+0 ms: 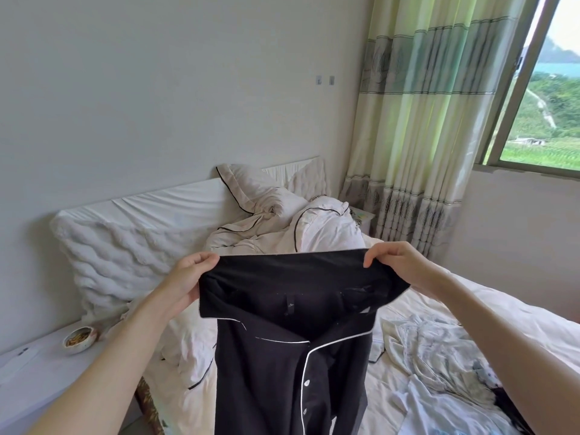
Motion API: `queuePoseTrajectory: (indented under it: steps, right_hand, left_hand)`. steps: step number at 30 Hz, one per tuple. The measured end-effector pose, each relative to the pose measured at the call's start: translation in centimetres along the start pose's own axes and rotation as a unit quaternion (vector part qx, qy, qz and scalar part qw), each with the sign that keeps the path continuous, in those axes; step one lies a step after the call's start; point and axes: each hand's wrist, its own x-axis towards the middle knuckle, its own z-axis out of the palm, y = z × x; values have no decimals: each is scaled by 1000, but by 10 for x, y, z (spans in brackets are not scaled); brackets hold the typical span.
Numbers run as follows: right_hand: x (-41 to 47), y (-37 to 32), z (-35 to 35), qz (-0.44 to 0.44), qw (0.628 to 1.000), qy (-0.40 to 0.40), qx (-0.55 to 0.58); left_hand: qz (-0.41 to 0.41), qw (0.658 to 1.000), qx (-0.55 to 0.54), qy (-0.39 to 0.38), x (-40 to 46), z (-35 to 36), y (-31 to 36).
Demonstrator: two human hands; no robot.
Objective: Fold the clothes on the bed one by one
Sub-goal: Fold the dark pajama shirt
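Note:
A black button-up shirt [292, 346] with white piping and white buttons hangs in the air in front of me, above the bed [489, 306]. My left hand [188, 277] pinches its top edge at the left corner. My right hand [398, 265] pinches the same edge at the right corner, so the edge is stretched taut between them. The shirt's lower part runs out of the bottom of the frame. A crumpled pale blue-and-white garment [439, 365] lies on the sheet to the right, with something dark [514, 406] at its lower right edge.
A rumpled white duvet with black piping [282, 221] and pillows [125, 249] are heaped at the headboard. A white bedside surface [37, 375] at the left carries a small bowl [80, 339]. A green striped curtain [420, 127] and a window [546, 98] are at the right.

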Motion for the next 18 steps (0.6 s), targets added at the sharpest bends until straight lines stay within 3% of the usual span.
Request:
queuePoseTrajectory:
  steps: [4,8,12,14,16,18]
  right_hand:
    - [1,-3,2,8,995,-16,-102]
    - [3,7,6,-12,917,-63,-393]
    - [4,15,5,-75,902,-4,-425]
    - [3,15,2,-134,895,41,-425]
    - [5,16,0,-177,882,97,-426]
    - [8,18,1,-221,865,143,-427]
  left_hand:
    - [-1,1000,-19,5,4,1,3]
    - [-15,999,32,-34,5,0,9]
    - [-36,985,127,-110,-1,1,17]
    - [7,954,260,-146,-7,4,20]
    - [78,886,433,-144,-9,9,18]
    - [146,829,527,-113,-9,13,15]
